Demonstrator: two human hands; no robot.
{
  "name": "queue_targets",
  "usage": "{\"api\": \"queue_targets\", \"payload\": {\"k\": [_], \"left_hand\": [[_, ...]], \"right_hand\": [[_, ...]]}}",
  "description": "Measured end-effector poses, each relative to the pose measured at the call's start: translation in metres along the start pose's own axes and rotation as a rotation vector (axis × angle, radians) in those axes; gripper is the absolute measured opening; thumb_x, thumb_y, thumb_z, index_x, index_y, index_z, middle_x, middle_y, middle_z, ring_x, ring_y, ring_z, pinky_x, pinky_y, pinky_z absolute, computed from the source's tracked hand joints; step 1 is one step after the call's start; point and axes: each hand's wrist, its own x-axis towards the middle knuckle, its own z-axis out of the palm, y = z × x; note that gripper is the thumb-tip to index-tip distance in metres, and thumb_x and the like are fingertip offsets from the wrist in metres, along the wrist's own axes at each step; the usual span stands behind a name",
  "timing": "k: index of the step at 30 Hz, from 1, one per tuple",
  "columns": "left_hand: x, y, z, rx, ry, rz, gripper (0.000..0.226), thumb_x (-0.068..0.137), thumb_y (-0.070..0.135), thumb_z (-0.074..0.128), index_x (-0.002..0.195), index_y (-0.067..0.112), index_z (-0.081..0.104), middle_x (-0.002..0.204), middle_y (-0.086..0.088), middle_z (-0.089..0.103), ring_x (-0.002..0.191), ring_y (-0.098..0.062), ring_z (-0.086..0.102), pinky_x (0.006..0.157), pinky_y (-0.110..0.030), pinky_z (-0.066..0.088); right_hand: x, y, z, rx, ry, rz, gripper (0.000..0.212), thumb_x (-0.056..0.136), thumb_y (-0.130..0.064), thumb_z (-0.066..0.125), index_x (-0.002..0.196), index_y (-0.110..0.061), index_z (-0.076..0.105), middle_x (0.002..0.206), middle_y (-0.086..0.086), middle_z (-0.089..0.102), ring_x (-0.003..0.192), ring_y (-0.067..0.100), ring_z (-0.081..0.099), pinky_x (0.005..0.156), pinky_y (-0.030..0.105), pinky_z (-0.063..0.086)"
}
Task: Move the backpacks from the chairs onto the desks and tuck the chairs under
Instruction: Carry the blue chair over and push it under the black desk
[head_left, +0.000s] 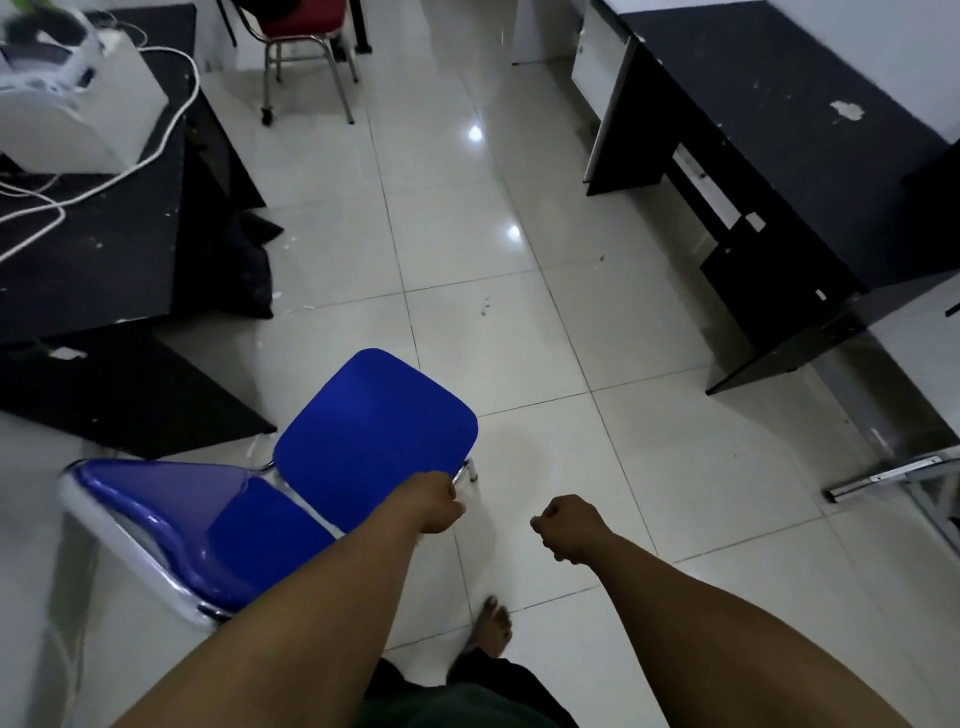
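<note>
On the pale glossy tiled floor (519, 312), a blue padded chair with a chrome frame (374, 415) stands just beside the corner of a black desk (93, 270) at the left, not pushed under it. The left hand (436, 503) is at the near edge of the seat with its fingers curled; whether they grip the frame cannot be told. The right hand (569, 530) hangs over the floor, fingers curled into a loose fist, holding nothing. A second black desk (769, 104) stands at the right. A red-seated chair (306, 26) sits far back.
</note>
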Motion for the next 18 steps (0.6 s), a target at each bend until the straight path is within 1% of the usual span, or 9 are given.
{"api": "queue_targets", "payload": {"k": [4,5,7,9,12,14,16,18], "left_hand": [[-0.003,-0.030,-0.010,-0.009,0.007,0.009,0.027,0.097,0.037,0.054,0.111,0.014,0.057,0.106,-0.002,0.054,0.095,-0.018,0.053,0.088,-0.031,0.047],[-0.004,-0.038,-0.013,-0.012,0.002,0.014,0.028,0.097,0.037,0.054,0.112,0.015,0.057,0.108,-0.003,0.055,0.098,-0.019,0.055,0.090,-0.032,0.047],[-0.005,-0.060,-0.021,-0.005,-0.007,0.029,0.033,0.097,0.038,0.054,0.121,0.015,0.056,0.118,-0.005,0.056,0.109,-0.022,0.056,0.093,-0.033,0.048],[-0.005,-0.081,-0.030,0.012,-0.012,0.045,0.037,0.097,0.040,0.054,0.125,0.015,0.054,0.126,-0.006,0.055,0.112,-0.023,0.055,0.095,-0.033,0.049],[-0.008,-0.121,-0.046,0.070,-0.036,0.095,0.038,0.097,0.040,0.054,0.126,0.014,0.054,0.128,-0.007,0.055,0.112,-0.023,0.055,0.096,-0.034,0.048],[-0.010,-0.153,-0.056,0.128,-0.066,0.127,0.038,0.097,0.039,0.054,0.125,0.014,0.055,0.126,-0.008,0.056,0.106,-0.022,0.055,0.093,-0.033,0.047],[-0.012,-0.187,-0.068,0.187,-0.071,0.153,0.036,0.097,0.039,0.054,0.123,0.015,0.056,0.126,-0.008,0.057,0.100,-0.020,0.053,0.092,-0.033,0.047],[-0.014,-0.215,-0.080,0.245,-0.066,0.147,0.035,0.096,0.041,0.056,0.121,0.017,0.056,0.128,-0.007,0.056,0.106,-0.023,0.055,0.095,-0.034,0.047]], "right_hand": [[-0.001,-0.027,0.026,-0.008,-0.020,0.006,0.026,0.092,-0.028,0.056,0.100,-0.005,0.063,0.101,0.015,0.072,0.080,0.027,0.066,0.059,0.027,0.044],[-0.002,-0.034,0.033,-0.011,-0.023,0.005,0.026,0.092,-0.028,0.056,0.101,-0.004,0.064,0.101,0.015,0.072,0.080,0.027,0.067,0.059,0.027,0.045],[-0.006,-0.052,0.050,-0.005,-0.015,0.000,0.024,0.092,-0.027,0.055,0.097,-0.005,0.063,0.101,0.015,0.072,0.076,0.026,0.065,0.057,0.026,0.045],[-0.009,-0.068,0.066,0.011,0.000,-0.002,0.020,0.092,-0.026,0.055,0.091,-0.007,0.060,0.099,0.016,0.072,0.073,0.025,0.064,0.056,0.025,0.045],[-0.014,-0.095,0.098,0.055,0.025,0.016,0.019,0.093,-0.026,0.054,0.090,-0.008,0.058,0.090,0.012,0.070,0.073,0.024,0.064,0.054,0.025,0.045],[-0.020,-0.114,0.126,0.102,0.038,0.029,0.020,0.095,-0.027,0.054,0.091,-0.008,0.058,0.084,0.008,0.065,0.072,0.023,0.063,0.053,0.024,0.044],[-0.028,-0.135,0.154,0.145,0.040,0.020,0.019,0.095,-0.027,0.055,0.087,-0.011,0.057,0.078,0.004,0.062,0.068,0.019,0.061,0.051,0.022,0.043],[-0.033,-0.153,0.176,0.187,0.036,0.002,0.017,0.095,-0.026,0.055,0.084,-0.014,0.056,0.076,0.000,0.058,0.069,0.017,0.058,0.049,0.021,0.039]]}}
